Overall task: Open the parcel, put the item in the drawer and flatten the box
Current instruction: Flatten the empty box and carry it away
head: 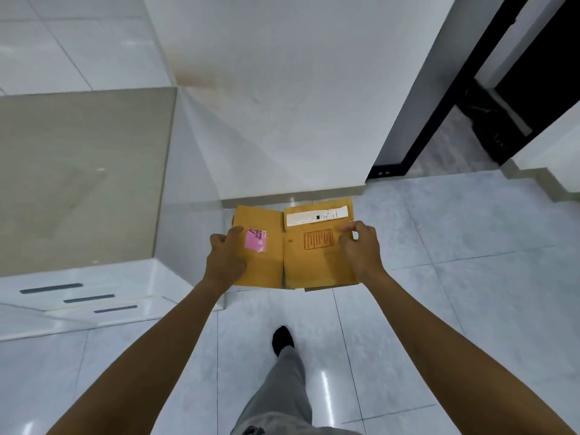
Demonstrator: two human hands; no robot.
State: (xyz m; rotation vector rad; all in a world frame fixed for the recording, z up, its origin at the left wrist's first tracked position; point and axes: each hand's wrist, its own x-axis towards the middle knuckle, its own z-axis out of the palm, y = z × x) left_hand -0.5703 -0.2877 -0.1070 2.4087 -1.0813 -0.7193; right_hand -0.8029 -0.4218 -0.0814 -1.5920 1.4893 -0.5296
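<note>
A flattened brown cardboard box (pixel 314 265) hangs in front of me above the tiled floor, held out in both hands. It carries a pink sticker (pixel 255 241) on its left panel and a white shipping label (pixel 317 215) along the top of the right panel. My left hand (pixel 226 251) grips the box's left edge, thumb on its face. My right hand (pixel 357 246) pinches the right edge near the top. No item from the parcel is in view.
A white drawer unit (pixel 94 298) with dark slot handles and a beige top stands at the left. A white wall (pixel 282 105) rises straight ahead, with a dark door frame (pixel 439 105) at the right. My grey trouser leg and black sock (pixel 284 340) stand on the floor below.
</note>
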